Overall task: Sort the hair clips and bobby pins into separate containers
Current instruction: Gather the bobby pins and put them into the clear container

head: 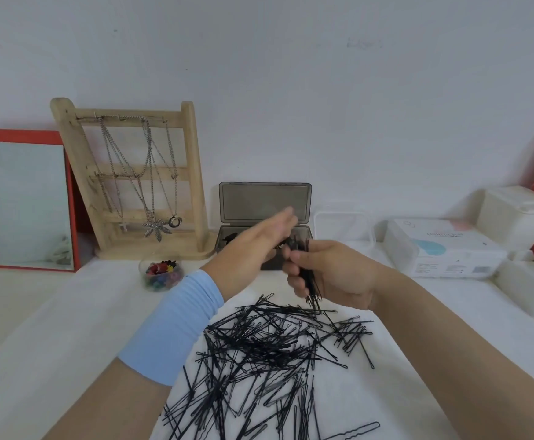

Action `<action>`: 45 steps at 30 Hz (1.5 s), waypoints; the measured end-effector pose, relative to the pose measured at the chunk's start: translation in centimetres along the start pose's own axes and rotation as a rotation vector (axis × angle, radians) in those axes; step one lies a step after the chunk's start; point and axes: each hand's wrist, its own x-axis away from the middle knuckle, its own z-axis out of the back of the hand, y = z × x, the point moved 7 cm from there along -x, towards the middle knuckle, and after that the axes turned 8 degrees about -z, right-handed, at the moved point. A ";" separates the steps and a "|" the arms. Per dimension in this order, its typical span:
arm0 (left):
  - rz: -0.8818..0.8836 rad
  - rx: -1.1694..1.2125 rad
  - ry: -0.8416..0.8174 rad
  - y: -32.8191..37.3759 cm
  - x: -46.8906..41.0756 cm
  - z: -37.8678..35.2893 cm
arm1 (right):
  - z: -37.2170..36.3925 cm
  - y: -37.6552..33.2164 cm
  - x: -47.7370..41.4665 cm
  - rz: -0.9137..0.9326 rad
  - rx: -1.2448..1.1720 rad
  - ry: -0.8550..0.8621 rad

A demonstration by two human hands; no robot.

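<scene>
My right grip point(332, 274) is clenched around a thick bundle of bobby pins point(310, 281), held upright just in front of the open grey box point(253, 201). The bundle's lower ends splay out below my fingers, close above the loose pile point(259, 344) on the tabletop point(100, 312). My left grip point(259, 239) is released, fingers straight and blurred, reaching over the box mouth and holding nothing that I can make out.

The bundle worries me most. These pins are thin and slick, and they look uneven in my fist, so if I ease the squeeze before I am over the box, I expect some to slide out and drop back onto the pile. The splayed tips could also snag pins below and drag them off.

My left grip sits right where the bundle has to go. A clash there could knock pins loose or bump the upright lid down.

The box mouth looks narrow for a bundle this long. Tipped in crosswise, the pins may bridge the rim and spill.

The small clear bowl point(143, 265) of coloured hair clips point(162, 271) stands near the box on its left, so a careless scatter could land pins among them and undo the sort.
</scene>
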 end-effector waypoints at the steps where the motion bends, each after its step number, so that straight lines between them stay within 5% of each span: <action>1: 0.055 0.209 0.095 -0.2 -0.1 0.3 | 0.5 -0.7 -0.1 0.080 -0.080 0.066; 3: 0.159 0.541 0.187 -0.3 0.4 0.0 | 1.6 -2.3 0.0 0.256 -0.258 0.180; 9: 0.439 0.827 0.031 -0.6 2.2 -3.8 | 3.1 -4.8 1.7 0.577 -0.384 0.367; 15: 0.419 0.998 0.061 -1.4 2.0 -4.5 | 2.4 -5.3 2.2 0.613 -0.299 0.402; 20: 0.333 1.128 0.051 -0.3 1.7 -4.9 | 2.4 -4.7 2.6 0.573 0.056 0.623; 25: 0.334 1.216 0.057 -0.2 1.6 -4.7 | 1.4 -3.7 1.6 0.487 0.121 0.564; 27: 0.392 1.063 0.034 -0.7 1.9 -4.6 | 1.8 -3.2 1.2 0.428 0.050 0.513; 31: 0.399 0.390 0.046 -2.0 1.8 -2.7 | 4.0 -4.3 2.2 0.352 0.107 0.484; 34: 0.349 0.056 0.014 -1.8 1.5 -1.6 | 5.8 -5.5 3.3 0.236 0.452 0.522; 37: 0.281 -0.006 0.082 -0.7 0.6 -1.5 | 7.5 -5.7 3.3 0.063 0.885 0.508; 41: -0.016 -0.277 0.162 1.6 -1.6 -2.5 | 9.4 -3.8 2.0 -0.168 1.396 0.444; 45: -0.167 -0.627 0.032 2.0 -2.8 -4.8 | 9.8 -2.5 1.5 -0.184 1.460 0.357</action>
